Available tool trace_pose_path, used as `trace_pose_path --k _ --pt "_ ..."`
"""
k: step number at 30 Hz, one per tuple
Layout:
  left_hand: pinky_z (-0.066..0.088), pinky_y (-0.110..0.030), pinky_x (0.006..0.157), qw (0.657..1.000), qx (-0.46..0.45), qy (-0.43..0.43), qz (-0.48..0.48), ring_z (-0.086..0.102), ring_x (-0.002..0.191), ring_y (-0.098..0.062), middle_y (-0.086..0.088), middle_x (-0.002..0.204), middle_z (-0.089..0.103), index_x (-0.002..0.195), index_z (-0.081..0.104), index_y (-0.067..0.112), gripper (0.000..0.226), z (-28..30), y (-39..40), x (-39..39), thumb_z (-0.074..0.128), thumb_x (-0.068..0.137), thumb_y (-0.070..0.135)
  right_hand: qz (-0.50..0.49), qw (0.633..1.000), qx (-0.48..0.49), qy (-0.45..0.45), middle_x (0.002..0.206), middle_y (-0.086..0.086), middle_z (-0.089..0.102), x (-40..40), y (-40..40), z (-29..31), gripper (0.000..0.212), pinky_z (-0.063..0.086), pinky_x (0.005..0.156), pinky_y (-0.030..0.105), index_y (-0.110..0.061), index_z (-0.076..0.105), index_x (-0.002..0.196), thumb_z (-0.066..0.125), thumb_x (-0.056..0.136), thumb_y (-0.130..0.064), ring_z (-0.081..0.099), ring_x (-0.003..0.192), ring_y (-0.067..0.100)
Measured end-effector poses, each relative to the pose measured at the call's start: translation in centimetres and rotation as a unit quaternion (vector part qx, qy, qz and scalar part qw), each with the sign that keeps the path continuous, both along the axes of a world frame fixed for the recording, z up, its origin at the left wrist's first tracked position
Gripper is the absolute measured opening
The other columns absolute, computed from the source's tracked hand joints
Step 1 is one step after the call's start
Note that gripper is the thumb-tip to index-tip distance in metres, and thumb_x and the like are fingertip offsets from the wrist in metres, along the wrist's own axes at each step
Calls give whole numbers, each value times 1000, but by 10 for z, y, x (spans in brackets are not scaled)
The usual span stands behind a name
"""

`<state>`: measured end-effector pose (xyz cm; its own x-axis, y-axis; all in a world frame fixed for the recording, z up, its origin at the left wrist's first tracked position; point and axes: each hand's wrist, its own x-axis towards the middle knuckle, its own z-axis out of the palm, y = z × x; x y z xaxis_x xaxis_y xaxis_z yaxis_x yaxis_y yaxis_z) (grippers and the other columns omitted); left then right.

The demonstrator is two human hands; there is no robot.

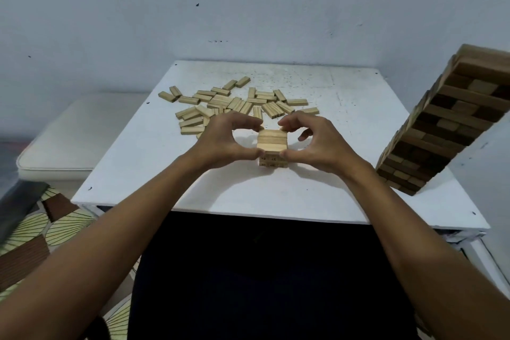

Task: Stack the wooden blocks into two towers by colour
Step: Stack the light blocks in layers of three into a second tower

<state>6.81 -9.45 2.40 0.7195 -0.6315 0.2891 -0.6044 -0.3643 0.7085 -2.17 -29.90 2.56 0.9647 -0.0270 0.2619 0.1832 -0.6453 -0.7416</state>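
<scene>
place: home room | evidence: cushioned seat (71, 130), patterned floor mat (41, 232), small white table (154, 190)

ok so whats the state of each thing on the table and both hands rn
light tower: short, upright, few layers, hands around it
left hand: fingers curled, pinching the light tower's left side
right hand: fingers curled, pinching its right side
loose light blocks: scattered flat behind the hands, unstacked
dark tower: tall, built, untouched at the table's right edge
table: white, scuffed
</scene>
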Motion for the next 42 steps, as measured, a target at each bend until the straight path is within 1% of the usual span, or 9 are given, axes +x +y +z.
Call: trace_pose_path --k 4,6,10,18,24,31,37,40,42 --pt "35 2 77 1000 23 6 11 60 96 1 -1 111 70 114 71 8 58 -6 -5 9 90 60 18 4 1000 6 16 100 -15 65 10 -5 -5 53 48 81 27 -28 62 110 76 58 -28 57 101 -1" --pt "34 2 76 1000 27 1 15 60 98 -3 -1 112 70 114 71 9 56 -10 -7 11 90 61 16 8 1000 7 21 100 -16 64 11 -6 -6 53 46 78 22 -28 61 109 75 58 -29 57 101 -2" --pt "36 -3 78 999 36 0 18 60 104 -7 1 114 70 113 72 13 55 -16 -8 15 89 62 20 13 1000 10 24 100 -16 64 12 -7 -11 51 43 74 17 -29 61 109 75 60 -29 56 101 -3" --pt "41 -25 82 999 40 2 14 59 109 -12 2 114 69 112 71 17 54 -18 -9 16 89 62 24 14 999 23 25 103 -11 65 13 -12 -18 50 45 77 22 -25 62 111 82 68 -12 57 102 1" --pt "43 -30 83 999 51 -13 9 57 107 -9 15 105 65 109 73 23 70 -15 -8 12 72 49 60 11 999 36 32 103 -12 65 12 -12 -19 50 43 77 21 -27 63 111 82 67 -11 56 102 1" --pt "48 -40 87 998 62 -2 19 56 104 -13 7 106 65 113 72 24 67 -15 -8 12 77 53 53 6 999 35 38 103 -11 65 11 -11 -18 50 41 74 19 -27 62 111 82 68 -11 57 103 2" --pt "48 -41 88 998 63 -2 16 55 105 -14 3 110 65 115 71 21 60 -14 -9 12 86 60 39 4 998 35 44 105 -11 65 11 -11 -18 52 40 74 19 -27 62 114 82 68 -13 56 104 1" --pt "43 -26 82 999 51 7 1 55 111 -9 8 119 64 122 67 22 76 -15 -8 11 76 55 56 8 998 40 47 109 -10 64 10 -12 -18 51 42 76 21 -31 60 116 80 70 -21 56 107 2" --pt "43 -20 80 999 13 38 1 56 111 -4 7 124 64 129 61 21 77 -17 -7 9 67 63 61 0 996 72 49 113 -8 63 9 -11 -20 45 48 83 25 -34 58 118 72 76 -28 55 109 5"
